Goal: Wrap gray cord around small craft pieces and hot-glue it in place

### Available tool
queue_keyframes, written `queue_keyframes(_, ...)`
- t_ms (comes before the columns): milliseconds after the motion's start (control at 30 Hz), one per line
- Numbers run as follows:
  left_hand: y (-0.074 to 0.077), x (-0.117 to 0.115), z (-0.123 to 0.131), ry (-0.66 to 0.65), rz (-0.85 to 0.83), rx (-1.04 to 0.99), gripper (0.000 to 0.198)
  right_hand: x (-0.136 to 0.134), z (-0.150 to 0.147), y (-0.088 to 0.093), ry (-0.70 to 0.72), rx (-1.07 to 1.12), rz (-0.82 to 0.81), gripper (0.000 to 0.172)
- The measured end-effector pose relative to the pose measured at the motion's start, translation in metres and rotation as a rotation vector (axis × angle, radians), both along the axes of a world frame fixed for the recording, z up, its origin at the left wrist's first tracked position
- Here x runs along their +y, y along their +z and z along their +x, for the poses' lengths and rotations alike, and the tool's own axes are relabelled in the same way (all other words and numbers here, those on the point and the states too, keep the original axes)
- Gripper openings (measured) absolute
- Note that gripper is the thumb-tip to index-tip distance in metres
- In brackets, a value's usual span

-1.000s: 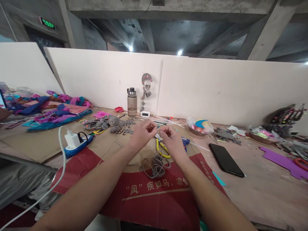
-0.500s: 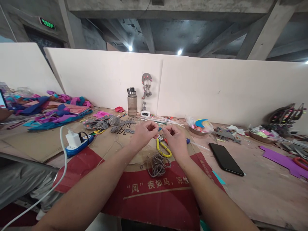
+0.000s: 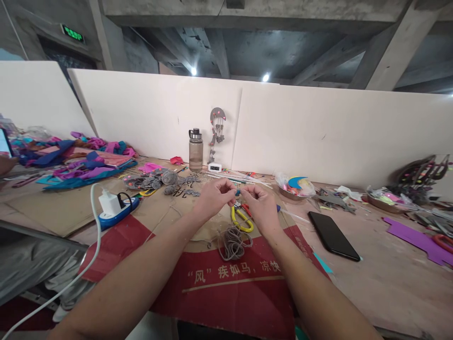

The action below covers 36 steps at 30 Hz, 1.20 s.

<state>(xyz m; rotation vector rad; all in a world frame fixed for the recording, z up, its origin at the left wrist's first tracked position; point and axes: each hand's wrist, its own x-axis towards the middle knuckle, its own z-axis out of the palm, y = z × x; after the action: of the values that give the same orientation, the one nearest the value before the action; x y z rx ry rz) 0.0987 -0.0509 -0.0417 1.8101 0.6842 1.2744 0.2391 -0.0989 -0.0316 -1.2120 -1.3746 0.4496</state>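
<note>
My left hand (image 3: pixel 221 194) and my right hand (image 3: pixel 260 200) meet over the cardboard, thumbs and forefingers pinched. Between their fingertips shows a small blue piece (image 3: pixel 238 192), too tiny to make out further. Just below the hands lie scissors with yellow handles (image 3: pixel 242 222), and a red handle of another tool (image 3: pixel 247 209) is partly covered by my right hand. Closer to me, a loose coil of grey cord (image 3: pixel 233 243) rests on the red printed cardboard sheet (image 3: pixel 226 297).
A water bottle (image 3: pixel 196 151) and small white clock (image 3: pixel 214 167) stand by the white partition, where a grey moon-shaped hanging ornament (image 3: pixel 218 125) hangs. A phone (image 3: pixel 333 236) lies right; a blue power strip (image 3: pixel 118 215) and felt scraps (image 3: pixel 85 172) lie left. A person's hand (image 3: pixel 7 165) shows far left.
Both hands stay nearly in place, with a slight shift of the fingers around the small blue piece. The whole view has moved a little. At far left, more of a lit screen shows.
</note>
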Motion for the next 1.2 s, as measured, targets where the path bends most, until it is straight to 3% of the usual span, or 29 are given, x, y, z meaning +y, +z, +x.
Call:
queue_keyframes(300, 0.006, 0.0, -0.001, -0.282, -0.239, -0.124, 0.023, -0.003, 0.006, 0.005, -0.024, -0.004, -0.018, 0.015)
queue_keyframes(667, -0.006, 0.009, 0.0, -0.148, -0.049, 0.061, 0.019, -0.001, 0.009, -0.006, -0.07, -0.263, 0.08, 0.012)
queue_keyframes(900, 0.0, 0.001, -0.006, 0.029, 0.111, 0.211, 0.013, 0.0, 0.008, -0.012, -0.062, -0.366, 0.109, 0.016)
queue_keyframes(1067, 0.003, 0.002, -0.006, 0.107, 0.091, 0.131, 0.008, 0.002, 0.007, -0.015, 0.011, -0.346, 0.088, 0.027)
queue_keyframes(1200, 0.0, 0.018, -0.013, 0.179, 0.023, -0.043, 0.009, 0.003, 0.007, -0.017, 0.053, -0.311, 0.058, 0.027)
